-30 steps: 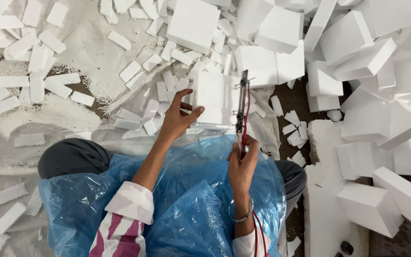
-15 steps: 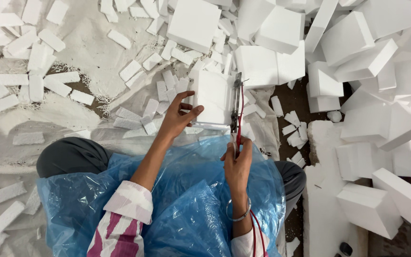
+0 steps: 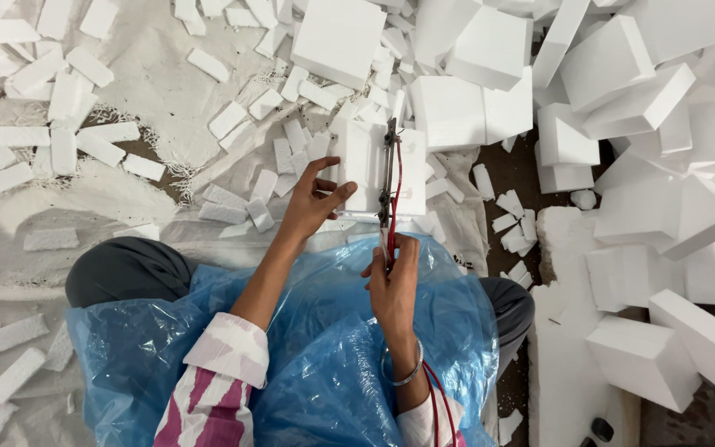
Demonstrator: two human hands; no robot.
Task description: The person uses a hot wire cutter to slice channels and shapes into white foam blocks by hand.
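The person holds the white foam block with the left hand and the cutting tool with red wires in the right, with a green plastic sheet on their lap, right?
Not green: the head view shows a blue plastic sheet. The rest holds.

The foam block (image 3: 366, 170) is plain white, as are the small foam strips (image 3: 68, 141) and the big foam blocks (image 3: 647, 108). The cutter's wire lead (image 3: 396, 186) is red. The plastic apron (image 3: 333, 356) is translucent blue. The sleeve (image 3: 217, 389) is white with magenta stripes. The bangle (image 3: 411, 372) is silver.
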